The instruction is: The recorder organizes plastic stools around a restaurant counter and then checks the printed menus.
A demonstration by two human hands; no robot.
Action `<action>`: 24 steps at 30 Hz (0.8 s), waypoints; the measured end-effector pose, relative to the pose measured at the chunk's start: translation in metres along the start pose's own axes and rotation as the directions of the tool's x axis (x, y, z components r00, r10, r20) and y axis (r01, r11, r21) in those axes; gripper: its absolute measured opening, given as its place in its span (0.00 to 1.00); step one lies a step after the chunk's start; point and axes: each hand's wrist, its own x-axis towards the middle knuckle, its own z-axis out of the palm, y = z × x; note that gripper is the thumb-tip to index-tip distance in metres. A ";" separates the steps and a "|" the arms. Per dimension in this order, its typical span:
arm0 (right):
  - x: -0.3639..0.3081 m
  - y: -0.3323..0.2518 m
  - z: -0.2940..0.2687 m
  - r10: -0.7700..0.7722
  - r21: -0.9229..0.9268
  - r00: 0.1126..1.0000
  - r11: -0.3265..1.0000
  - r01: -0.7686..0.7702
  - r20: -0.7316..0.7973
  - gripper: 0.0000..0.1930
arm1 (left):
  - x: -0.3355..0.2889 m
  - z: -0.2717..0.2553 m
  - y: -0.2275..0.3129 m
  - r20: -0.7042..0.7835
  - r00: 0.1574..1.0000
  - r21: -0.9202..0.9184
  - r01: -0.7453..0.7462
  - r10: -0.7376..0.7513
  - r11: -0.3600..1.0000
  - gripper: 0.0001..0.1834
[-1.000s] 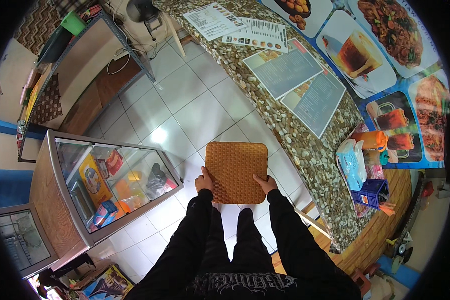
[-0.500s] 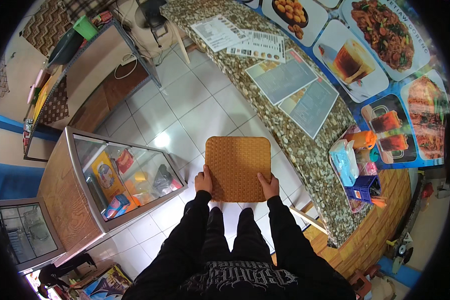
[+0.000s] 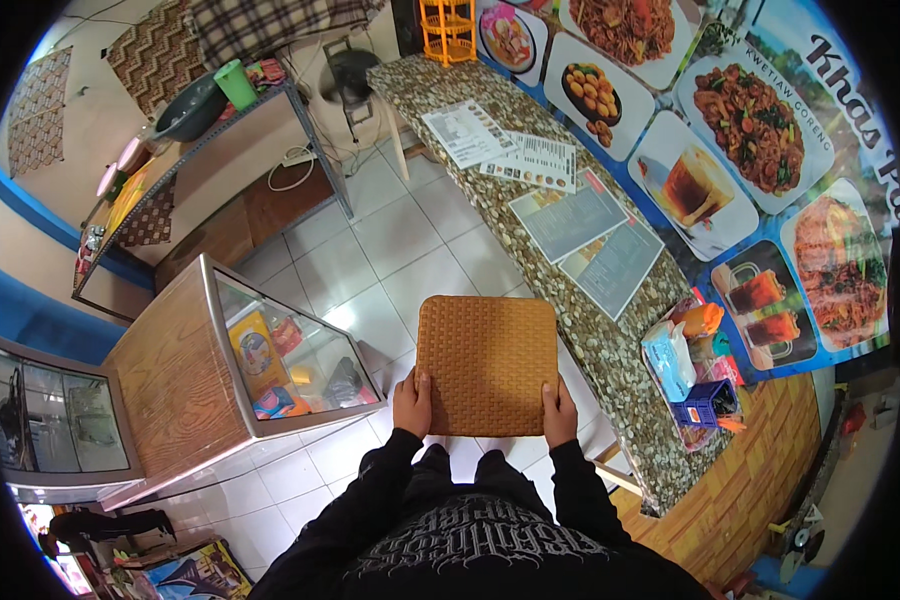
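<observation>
A square brown woven-pattern stool top (image 3: 487, 365) with rounded corners is held in front of my body, its flat face up. Whatever lies beneath it is hidden. My left hand (image 3: 412, 402) grips its left edge near the lower corner, thumb on top. On the opposite edge my right hand (image 3: 560, 412) does the same, with its fingers mostly out of sight underneath. Both of my arms, in black sleeves, reach forward, and the top hangs above the tiled floor (image 3: 370, 265).
A stone-patterned counter (image 3: 610, 345) runs along the right, bearing menu sheets (image 3: 570, 215), a tissue pack (image 3: 670, 362) and a blue basket (image 3: 705, 403). To the left stands a glass-fronted wooden display case (image 3: 175, 370). Farther back is a metal-framed shelf (image 3: 315, 150).
The view has tipped upward, showing more of the wall and far shelf. The stool top and both hands now appear lower and larger in the picture, with the same two-sided grip.
</observation>
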 end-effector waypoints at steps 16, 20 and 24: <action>-0.060 -0.111 -0.058 -0.275 0.162 0.958 0.952 0.260 0.082 0.33 | -0.075 -0.093 0.101 -0.115 0.984 -0.270 -0.162 0.135 0.949 0.28; -0.066 -0.136 -0.067 -0.282 0.209 0.953 0.944 0.256 0.109 0.32 | -0.088 -0.114 0.131 -0.144 0.983 -0.361 -0.160 0.114 0.919 0.26; -0.057 -0.146 -0.070 -0.241 0.419 0.968 0.887 0.191 0.069 0.30 | -0.093 -0.126 0.141 -0.177 0.979 -0.363 -0.162 0.102 0.918 0.26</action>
